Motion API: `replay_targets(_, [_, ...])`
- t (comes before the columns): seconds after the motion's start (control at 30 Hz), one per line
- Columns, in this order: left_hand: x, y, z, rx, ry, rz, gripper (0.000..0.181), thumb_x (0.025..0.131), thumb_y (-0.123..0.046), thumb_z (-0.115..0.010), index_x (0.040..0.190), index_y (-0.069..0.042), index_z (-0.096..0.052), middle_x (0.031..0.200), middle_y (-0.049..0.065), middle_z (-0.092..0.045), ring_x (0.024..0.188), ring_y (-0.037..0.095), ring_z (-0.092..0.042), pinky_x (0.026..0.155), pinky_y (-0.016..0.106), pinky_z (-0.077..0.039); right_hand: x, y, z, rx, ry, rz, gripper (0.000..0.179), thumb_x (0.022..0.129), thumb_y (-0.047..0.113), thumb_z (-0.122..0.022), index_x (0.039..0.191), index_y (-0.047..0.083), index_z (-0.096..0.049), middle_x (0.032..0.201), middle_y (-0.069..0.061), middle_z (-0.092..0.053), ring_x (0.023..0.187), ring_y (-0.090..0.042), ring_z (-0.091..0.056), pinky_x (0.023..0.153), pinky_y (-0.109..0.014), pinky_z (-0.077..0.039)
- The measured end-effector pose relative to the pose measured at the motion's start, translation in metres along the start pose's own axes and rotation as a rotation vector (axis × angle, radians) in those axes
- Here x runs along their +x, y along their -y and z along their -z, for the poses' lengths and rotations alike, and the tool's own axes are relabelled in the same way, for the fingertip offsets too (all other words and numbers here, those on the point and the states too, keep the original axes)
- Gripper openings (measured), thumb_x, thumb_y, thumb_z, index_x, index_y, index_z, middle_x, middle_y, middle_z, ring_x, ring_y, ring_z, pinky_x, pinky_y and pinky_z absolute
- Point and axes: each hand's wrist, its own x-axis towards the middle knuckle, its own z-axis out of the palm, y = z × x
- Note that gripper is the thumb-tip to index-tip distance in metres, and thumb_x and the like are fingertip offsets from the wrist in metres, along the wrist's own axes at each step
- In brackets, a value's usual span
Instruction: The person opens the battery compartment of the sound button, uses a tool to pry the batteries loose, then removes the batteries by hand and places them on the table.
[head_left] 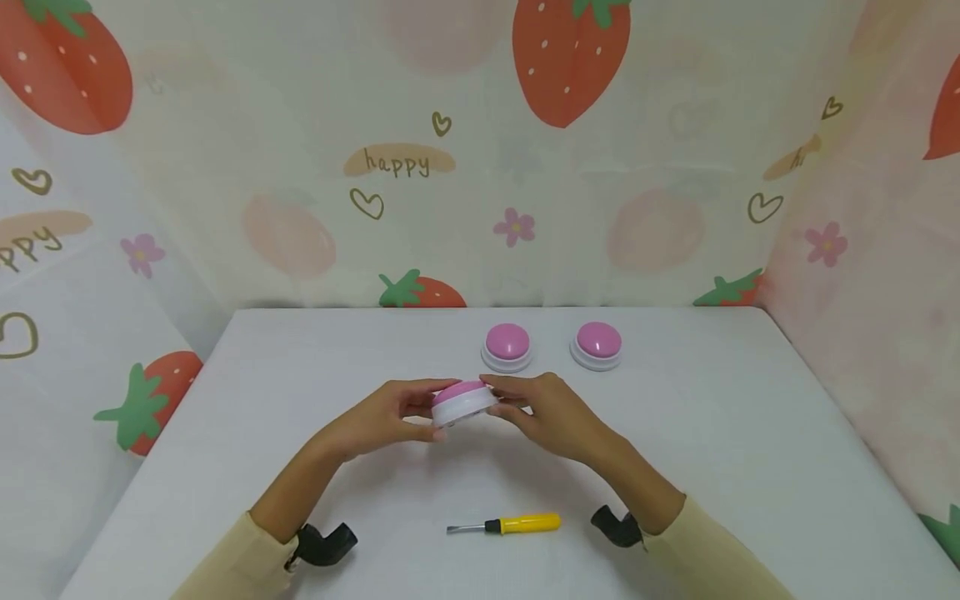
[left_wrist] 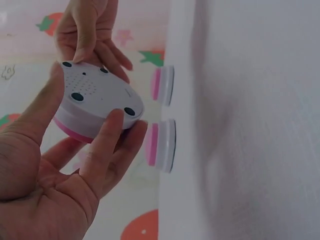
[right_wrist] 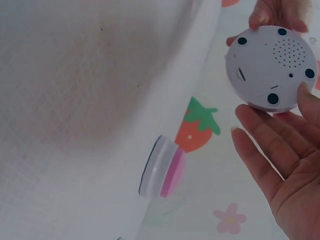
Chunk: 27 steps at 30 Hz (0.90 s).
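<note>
Between both hands, raised over the table, is a round push button [head_left: 463,405] with a pink domed top and a white base. My left hand [head_left: 390,418] grips its left side, thumb low and fingers along the upper edge. At the opposite side my right hand [head_left: 546,412] holds the rim between thumb and fingers. The button's underside [left_wrist: 100,90] shows in both wrist views, with dark round feet, a patch of small holes and a tiny screw hole. A screwdriver [head_left: 525,523] with a yellow handle lies on the table nearer the body.
Two more pink-topped buttons, one on the left [head_left: 507,347] and one on the right [head_left: 597,345], stand upright near the table's back edge. The white table [head_left: 750,467] meets a strawberry-print curtain [head_left: 465,208] behind and at the sides.
</note>
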Motion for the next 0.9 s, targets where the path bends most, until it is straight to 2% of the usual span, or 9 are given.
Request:
replay_targets(0.07, [0.002,-0.002,-0.001,0.004,0.007,0.006,0.064,0.092,-0.017,-0.077,0.150,-0.017,-0.051,0.139,0.005,-0.060,0.121,0.025,-0.062,0.105,0.046,-0.051,-0.001,0.000,0.001,0.017,0.002,-0.015,0.047,0.097,0.020,-0.071,0.142,0.011,-0.061,0.121,-0.001,-0.073,0.108,-0.017,-0.071,0.089,-0.030,-0.059])
replay_targets(0.2, [0.004,-0.007,-0.002,-0.061,0.015,0.046,0.058,0.096,-0.022,-0.072,0.150,-0.015,-0.052,0.135,0.009,-0.062,0.116,0.027,-0.064,0.098,0.045,-0.055,-0.003,-0.001,0.003,0.055,0.001,-0.063,0.043,0.098,0.020,-0.069,0.140,0.011,-0.062,0.116,0.000,-0.074,0.105,-0.018,-0.072,0.089,-0.033,-0.060])
replay_targets(0.33, [0.006,-0.011,-0.004,-0.128,0.020,0.071,0.053,0.099,-0.025,-0.069,0.147,-0.012,-0.053,0.133,0.012,-0.062,0.115,0.030,-0.063,0.097,0.051,-0.055,-0.005,-0.002,0.004,0.102,-0.013,-0.094,0.040,0.099,0.020,-0.068,0.137,0.010,-0.064,0.113,0.000,-0.075,0.102,-0.019,-0.073,0.088,-0.035,-0.060])
replay_targets(0.63, [0.010,-0.014,-0.007,-0.136,0.042,0.055,0.047,0.104,-0.029,-0.060,0.145,-0.007,-0.053,0.132,0.014,-0.063,0.114,0.029,-0.065,0.093,0.044,-0.058,-0.007,-0.007,0.006,0.170,-0.040,-0.069,0.038,0.101,0.022,-0.066,0.134,0.004,-0.065,0.120,-0.006,-0.073,0.106,-0.023,-0.072,0.089,-0.038,-0.060])
replay_targets(0.9, [0.013,-0.014,-0.011,-0.138,0.057,0.068,0.043,0.107,-0.029,-0.054,0.143,-0.005,-0.055,0.127,0.014,-0.066,0.101,0.030,-0.070,0.089,0.042,-0.060,-0.008,-0.009,0.004,0.253,-0.028,-0.138,0.041,0.101,0.026,-0.065,0.137,0.006,-0.063,0.122,-0.007,-0.072,0.109,-0.025,-0.071,0.091,-0.038,-0.059])
